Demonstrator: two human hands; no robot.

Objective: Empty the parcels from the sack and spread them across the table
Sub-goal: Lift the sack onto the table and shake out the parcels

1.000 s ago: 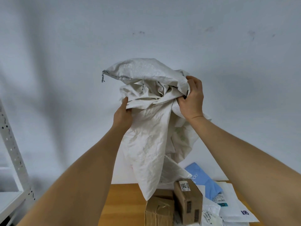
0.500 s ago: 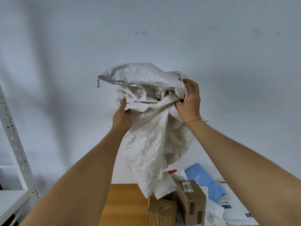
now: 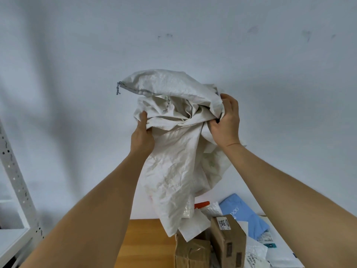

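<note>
A crumpled white woven sack (image 3: 173, 161) hangs upside down, held high in front of the wall. My left hand (image 3: 142, 136) grips its bunched fabric on the left side, and my right hand (image 3: 226, 124) grips the gathered fabric on the right. The sack's lower end dangles just above a heap of parcels on the wooden table (image 3: 146, 242). In the heap are two brown cardboard boxes (image 3: 228, 240) (image 3: 191, 254), a blue mailer (image 3: 243, 215) and white plastic mailers (image 3: 255, 254). A white flat parcel (image 3: 195, 227) sits at the sack's mouth, against its lower edge.
A white perforated metal shelf upright (image 3: 15, 178) stands at the far left with a shelf board (image 3: 11, 240) below it. A plain pale wall fills the background. The bare wood of the table shows left of the parcel heap.
The sack's hanging end has lifted higher above the boxes. A white flat parcel and a red-edged item have come into view under the sack. Both hands keep their grip.
</note>
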